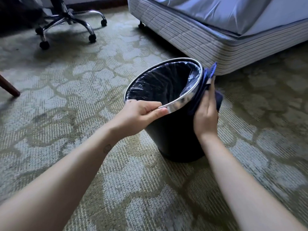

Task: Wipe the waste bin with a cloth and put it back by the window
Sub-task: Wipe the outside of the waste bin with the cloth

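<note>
**Bin gripped at the rim, cloth flat against its side**

The waste bin sits out on the patterned carpet, just off the corner of the bed, with its base on the floor. It is a round bin with a dark, almost black body that narrows toward the bottom. A bright chrome rim rings the mouth and catches the light. Inside is a clear plastic liner, crinkled and glossy, tucked in under the rim. The bin leans, its mouth tipped up toward the person.

The left hand has the near edge. Its fingers are curled over the chrome rim with the thumb along the outside, a firm grip on the bin.

On the other side, the right hand lies flat on the bin's outer wall with the cloth under it. The cloth is deep blue and bunched. One fold pokes up past the rim and another hangs out beside the palm. The fingers of this hand are stretched out straight, pressing the cloth to the bin rather than clutching it. Hand and cloth are a little blurred.

Further back, an office chair stands on its chrome star base with black castors, well away from the bin. At the left edge a dark wooden leg slants down to the carpet.
</note>
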A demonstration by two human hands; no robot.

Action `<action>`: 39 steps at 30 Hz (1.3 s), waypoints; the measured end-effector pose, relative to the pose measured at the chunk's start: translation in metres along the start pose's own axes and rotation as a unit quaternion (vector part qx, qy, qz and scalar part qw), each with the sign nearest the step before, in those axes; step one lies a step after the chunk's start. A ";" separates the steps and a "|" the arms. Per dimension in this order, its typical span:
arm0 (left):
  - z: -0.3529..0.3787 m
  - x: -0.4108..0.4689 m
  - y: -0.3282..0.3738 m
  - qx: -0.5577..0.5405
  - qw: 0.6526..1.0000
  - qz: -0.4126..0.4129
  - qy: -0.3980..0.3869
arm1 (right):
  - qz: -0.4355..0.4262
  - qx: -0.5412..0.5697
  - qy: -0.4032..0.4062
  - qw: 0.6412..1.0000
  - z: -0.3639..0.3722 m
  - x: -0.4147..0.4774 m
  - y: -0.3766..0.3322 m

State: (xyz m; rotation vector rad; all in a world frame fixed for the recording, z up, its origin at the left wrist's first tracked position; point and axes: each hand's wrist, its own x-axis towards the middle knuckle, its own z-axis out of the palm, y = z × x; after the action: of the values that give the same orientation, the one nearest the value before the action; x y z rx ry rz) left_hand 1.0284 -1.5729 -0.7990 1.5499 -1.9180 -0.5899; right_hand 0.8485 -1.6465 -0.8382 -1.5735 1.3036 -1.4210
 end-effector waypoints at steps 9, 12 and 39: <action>0.003 0.002 0.013 0.054 0.998 -0.002 0.030 | 0.241 0.069 -0.052 0.967 -0.027 0.008 0.067; 0.002 0.008 0.015 0.050 0.998 -0.013 0.031 | 0.247 0.067 -0.031 0.966 -0.039 -0.032 0.107; -0.071 -0.012 0.042 -0.080 0.985 -0.153 0.017 | -0.124 -0.138 -0.187 0.965 0.001 -0.043 -0.009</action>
State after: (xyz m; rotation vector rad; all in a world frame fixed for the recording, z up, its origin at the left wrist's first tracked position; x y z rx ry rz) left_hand 1.0492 -1.5505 -0.7220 1.7482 -1.5749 -0.8218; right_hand 0.8555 -1.6031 -0.8443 -2.1329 1.1388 -1.0357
